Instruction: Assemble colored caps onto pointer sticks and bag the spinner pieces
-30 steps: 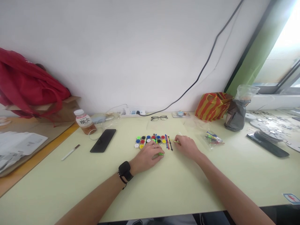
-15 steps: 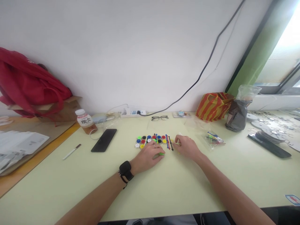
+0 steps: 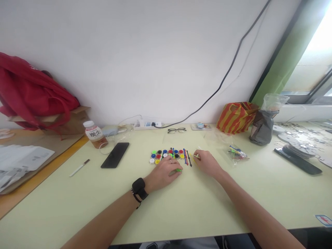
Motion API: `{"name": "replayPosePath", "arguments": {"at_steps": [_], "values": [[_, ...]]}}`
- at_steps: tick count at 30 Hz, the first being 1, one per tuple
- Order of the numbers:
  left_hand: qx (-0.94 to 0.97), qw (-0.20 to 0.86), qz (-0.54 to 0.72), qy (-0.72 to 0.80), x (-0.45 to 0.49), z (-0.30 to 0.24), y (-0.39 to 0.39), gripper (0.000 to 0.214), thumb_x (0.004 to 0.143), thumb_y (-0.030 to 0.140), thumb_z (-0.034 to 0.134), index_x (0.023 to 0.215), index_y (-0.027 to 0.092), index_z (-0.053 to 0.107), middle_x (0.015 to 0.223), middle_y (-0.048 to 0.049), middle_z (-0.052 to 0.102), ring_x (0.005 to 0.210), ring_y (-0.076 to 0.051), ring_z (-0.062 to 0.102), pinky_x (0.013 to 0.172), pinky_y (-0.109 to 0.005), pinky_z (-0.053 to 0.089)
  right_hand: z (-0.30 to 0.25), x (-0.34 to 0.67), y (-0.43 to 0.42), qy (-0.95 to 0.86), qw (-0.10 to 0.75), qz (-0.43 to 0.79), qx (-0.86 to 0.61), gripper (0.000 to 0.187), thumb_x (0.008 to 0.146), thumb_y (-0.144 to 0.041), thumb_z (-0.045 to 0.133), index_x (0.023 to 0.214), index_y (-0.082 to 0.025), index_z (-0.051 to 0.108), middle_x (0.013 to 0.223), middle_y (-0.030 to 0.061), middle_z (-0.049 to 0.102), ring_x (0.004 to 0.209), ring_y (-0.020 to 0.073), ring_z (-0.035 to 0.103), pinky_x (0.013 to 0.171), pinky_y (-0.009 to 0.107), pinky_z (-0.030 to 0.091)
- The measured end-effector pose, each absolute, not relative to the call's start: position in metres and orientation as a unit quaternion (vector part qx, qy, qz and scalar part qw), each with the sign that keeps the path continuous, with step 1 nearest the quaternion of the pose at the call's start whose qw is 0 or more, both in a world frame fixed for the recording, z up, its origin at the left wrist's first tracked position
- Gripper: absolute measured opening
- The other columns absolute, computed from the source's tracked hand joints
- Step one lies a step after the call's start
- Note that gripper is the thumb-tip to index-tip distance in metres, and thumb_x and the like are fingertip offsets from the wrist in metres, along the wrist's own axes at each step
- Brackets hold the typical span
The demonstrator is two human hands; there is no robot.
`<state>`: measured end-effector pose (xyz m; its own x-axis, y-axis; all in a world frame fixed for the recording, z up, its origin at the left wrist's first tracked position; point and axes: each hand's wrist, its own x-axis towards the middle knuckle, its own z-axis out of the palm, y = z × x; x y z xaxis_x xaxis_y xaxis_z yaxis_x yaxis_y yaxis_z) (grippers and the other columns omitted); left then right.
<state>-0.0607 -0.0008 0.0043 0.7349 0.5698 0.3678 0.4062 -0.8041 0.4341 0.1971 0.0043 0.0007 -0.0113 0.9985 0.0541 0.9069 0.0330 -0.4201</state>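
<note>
Small round coloured discs (image 3: 166,155) lie in rows on the pale green table (image 3: 181,207), with several coloured arrow-shaped sticks (image 3: 187,157) to their right. My left hand (image 3: 164,173), with a black watch on its wrist, rests just below the discs, its fingers curled over a small green disc (image 3: 178,169). My right hand (image 3: 207,163) lies to the right of the sticks and pinches a thin green stick (image 3: 196,156) that points left.
A black phone (image 3: 114,155), a drink bottle (image 3: 93,134), a white pen (image 3: 78,168) and glasses (image 3: 176,130) lie further out. A clear bag of coloured pieces (image 3: 237,153) sits right of my hands. A striped bag (image 3: 237,117), power strip (image 3: 146,124) and red backpack (image 3: 33,93) line the wall.
Both hands stay almost still; my right hand with the green stick has shifted only slightly beside the arrow sticks.
</note>
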Motion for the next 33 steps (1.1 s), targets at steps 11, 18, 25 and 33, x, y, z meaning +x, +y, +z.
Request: {"name": "replayPosePath", "arguments": {"at_steps": [11,18,25,33], "values": [[0.919,0.161,0.243,0.266,-0.061,0.005,-0.002,0.013,0.103,0.024,0.059,0.105,0.025,0.072,0.107,-0.0042,0.073,0.106,-0.025,0.058,0.094,-0.040,0.046,0.006,0.193,-0.001,-0.702,0.168,0.140,-0.678,0.013,0.087,-0.015,0.059,0.085,-0.021,0.070,0.081,0.0032,0.070,0.074,0.0165,0.060,0.065,0.026,0.032],[0.917,0.167,0.245,0.266,-0.060,0.005,-0.001,0.013,0.102,0.025,0.059,0.105,0.025,0.072,0.109,-0.0045,0.073,0.107,-0.026,0.057,0.095,-0.042,0.046,-0.004,0.184,0.004,-0.690,0.189,0.141,-0.685,0.013,0.092,-0.022,0.059,0.096,-0.023,0.071,0.083,0.0022,0.072,0.078,0.0173,0.063,0.064,0.026,0.032],[0.917,0.167,0.249,0.264,-0.061,0.007,-0.002,0.014,0.103,0.026,0.059,0.104,0.025,0.073,0.107,-0.0049,0.073,0.106,-0.026,0.058,0.094,-0.042,0.047,-0.004,0.185,0.003,-0.678,0.200,0.133,-0.695,0.010,0.092,-0.029,0.060,0.093,-0.022,0.067,0.080,0.0022,0.071,0.075,0.0175,0.061,0.062,0.026,0.030],[0.917,0.165,0.251,0.261,-0.060,0.006,-0.002,0.015,0.103,0.026,0.058,0.105,0.024,0.073,0.106,-0.0053,0.073,0.105,-0.026,0.059,0.094,-0.042,0.046,0.002,0.185,-0.001,-0.707,0.192,0.161,-0.662,0.013,0.091,-0.023,0.058,0.080,-0.021,0.065,0.079,0.0014,0.071,0.071,0.0150,0.059,0.061,0.025,0.030]]}}
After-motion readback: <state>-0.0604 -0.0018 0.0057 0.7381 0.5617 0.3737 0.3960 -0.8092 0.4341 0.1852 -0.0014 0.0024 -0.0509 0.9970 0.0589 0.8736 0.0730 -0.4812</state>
